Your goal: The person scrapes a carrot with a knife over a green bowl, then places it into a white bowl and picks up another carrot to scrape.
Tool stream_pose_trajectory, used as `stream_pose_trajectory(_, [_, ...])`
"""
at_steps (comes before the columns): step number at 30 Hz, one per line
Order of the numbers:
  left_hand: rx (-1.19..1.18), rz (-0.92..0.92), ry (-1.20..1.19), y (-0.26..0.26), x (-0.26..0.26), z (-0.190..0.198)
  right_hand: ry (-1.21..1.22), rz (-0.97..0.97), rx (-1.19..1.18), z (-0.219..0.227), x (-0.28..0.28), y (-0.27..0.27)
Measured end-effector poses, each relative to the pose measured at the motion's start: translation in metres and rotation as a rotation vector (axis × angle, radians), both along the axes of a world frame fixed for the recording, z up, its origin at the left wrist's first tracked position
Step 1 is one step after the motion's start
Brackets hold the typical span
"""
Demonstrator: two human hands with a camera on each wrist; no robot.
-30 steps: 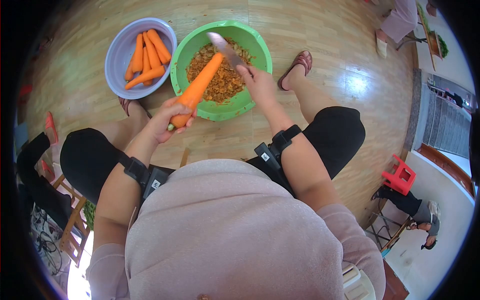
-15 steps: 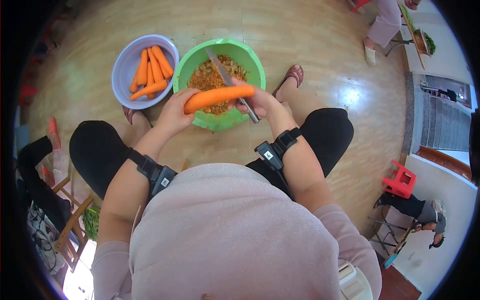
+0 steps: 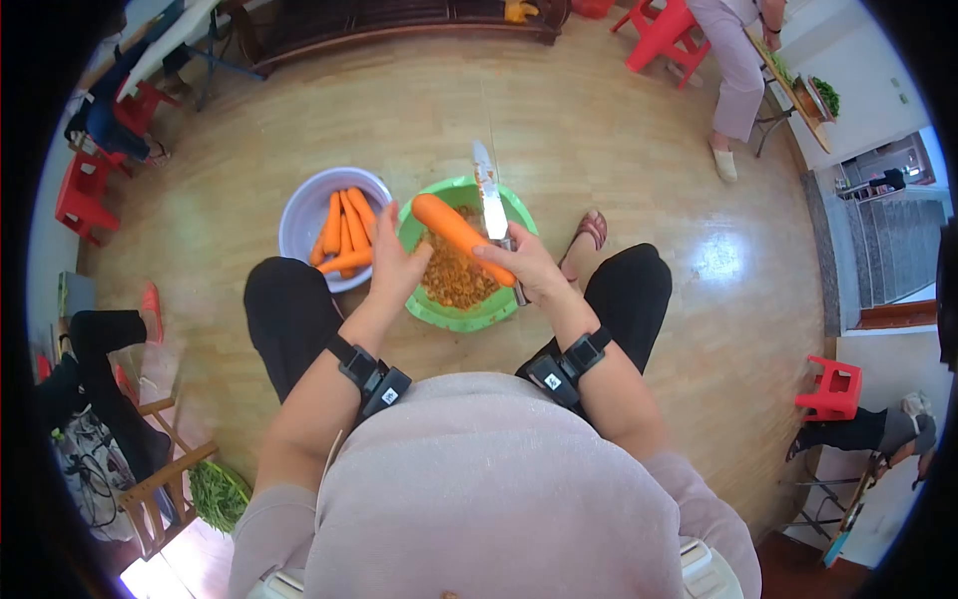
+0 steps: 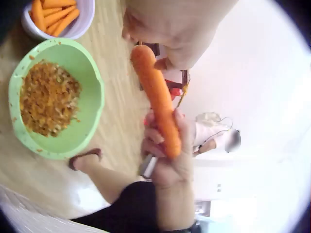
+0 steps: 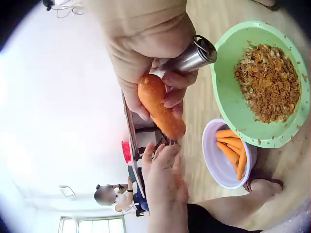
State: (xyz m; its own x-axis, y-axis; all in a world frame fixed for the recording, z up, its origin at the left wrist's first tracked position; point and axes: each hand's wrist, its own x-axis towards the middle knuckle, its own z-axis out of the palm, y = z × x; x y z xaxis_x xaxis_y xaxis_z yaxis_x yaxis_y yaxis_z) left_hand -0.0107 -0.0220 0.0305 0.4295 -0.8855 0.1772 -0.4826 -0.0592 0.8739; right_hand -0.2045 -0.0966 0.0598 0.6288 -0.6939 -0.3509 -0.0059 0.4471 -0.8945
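Note:
A large peeled carrot [image 3: 454, 232] is held at its near end by my right hand [image 3: 534, 265], thumb along its side. That same hand also grips a knife [image 3: 488, 190], its smeared blade pointing away from me; the metal handle [image 5: 192, 57] shows in the right wrist view. My left hand [image 3: 397, 262] is beside the carrot's far end with its fingers spread and not wrapped round it. Below both hands sits a green basin [image 3: 454, 319] of chopped orange and pale bits [image 4: 48, 99].
Left of the green basin, a pale purple basin [image 3: 289, 225] holds several whole carrots [image 3: 344, 235]. My knees [image 3: 289, 309] flank the basins. Farther off are red stools [image 3: 830, 387], a dark wooden bench [image 3: 399, 28] and other people [image 3: 736, 70].
The carrot went from my left hand into my right hand, alongside the knife, and turned its other end away from me. My left hand then let go. The head view has tilted up.

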Motion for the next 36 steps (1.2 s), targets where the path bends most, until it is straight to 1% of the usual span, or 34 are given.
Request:
stream_pose_trajectory(1, [0.096, -0.040, 0.353, -0.001, -0.001, 0.009, 0.034, -0.107, -0.067, 0.000, 0.002, 0.001])
stream_pose_trajectory(2, [0.301, -0.037, 0.867, 0.000, -0.007, 0.018, 0.045, -0.131, -0.125, 0.000, 0.003, 0.002])
stream_pose_trajectory(3, [0.285, -0.042, 0.858, -0.001, -0.012, 0.028, 0.036, -0.132, -0.142, 0.002, 0.004, 0.003])
stream_pose_trajectory(5, [0.414, -0.193, 1.130, -0.003, -0.017, 0.042, 0.047, -0.138, -0.225, 0.004, 0.009, 0.009])
stream_pose_trajectory(6, [0.350, -0.183, 1.184, -0.005, -0.021, 0.038, 0.020, -0.149, -0.245, 0.009, 0.012, 0.015])
stream_pose_trajectory(8, [0.291, -0.196, 1.185, -0.006, -0.021, 0.034, 0.003, -0.161, -0.304, 0.018, 0.019, 0.025])
stream_pose_trajectory(9, [0.239, -0.201, 1.198, -0.005, -0.021, 0.037, -0.004, -0.166, -0.352, 0.021, 0.022, 0.030])
stream_pose_trajectory(11, [0.221, -0.204, 1.178, -0.004, -0.018, 0.044, -0.056, -0.169, -0.403, 0.021, 0.018, 0.031])
stream_pose_trajectory(13, [0.248, -0.225, 1.139, -0.002, -0.016, 0.053, 0.059, -0.063, -0.180, 0.038, 0.007, 0.030])
stream_pose_trajectory(14, [0.245, -0.203, 1.113, -0.002, -0.017, 0.057, 0.075, -0.133, -0.214, 0.032, 0.005, 0.028])
stream_pose_trajectory(15, [0.243, -0.209, 1.113, -0.001, -0.014, 0.054, 0.076, -0.137, -0.219, 0.024, 0.000, 0.023])
stream_pose_trajectory(17, [0.292, -0.279, 1.047, 0.004, -0.006, 0.042, 0.255, -0.177, -0.463, 0.014, -0.012, 0.015])
stream_pose_trajectory(18, [0.313, -0.267, 1.046, 0.006, -0.009, 0.049, 0.356, -0.197, -0.608, 0.018, -0.014, 0.016])
stream_pose_trajectory(19, [0.311, -0.273, 1.055, 0.008, -0.012, 0.051, 0.366, -0.199, -0.611, 0.022, -0.016, 0.017])
stream_pose_trajectory(21, [0.326, -0.316, 1.032, 0.012, -0.018, 0.050, 0.629, -0.156, -0.920, 0.031, -0.018, 0.021])
stream_pose_trajectory(22, [0.327, -0.323, 1.037, 0.013, -0.019, 0.048, 0.637, -0.159, -0.921, 0.033, -0.017, 0.024])
stream_pose_trajectory(24, [0.424, -0.340, 1.016, 0.017, -0.020, 0.039, 0.689, -0.080, -1.052, 0.036, -0.013, 0.031])
stream_pose_trajectory(25, [0.430, -0.343, 1.017, 0.019, -0.019, 0.036, 0.693, -0.082, -1.047, 0.039, -0.011, 0.034])
stream_pose_trajectory(27, [0.499, -0.362, 0.864, 0.025, -0.017, 0.029, 0.843, 0.181, -1.114, 0.044, -0.006, 0.038])
stream_pose_trajectory(31, [0.558, -0.403, 0.794, 0.027, -0.010, 0.016, 0.854, 0.117, -1.100, 0.012, -0.004, 0.020])
stream_pose_trajectory(32, [0.612, -0.395, 0.777, 0.028, -0.011, 0.016, 0.914, 0.091, -1.074, 0.002, -0.006, 0.010])
stream_pose_trajectory(33, [0.663, -0.385, 0.758, 0.029, -0.012, 0.015, 0.973, 0.065, -1.049, -0.002, -0.006, 0.003])
stream_pose_trajectory(36, [0.680, -0.387, 0.770, 0.028, -0.012, 0.004, 1.014, 0.061, -1.038, -0.010, -0.007, -0.006])
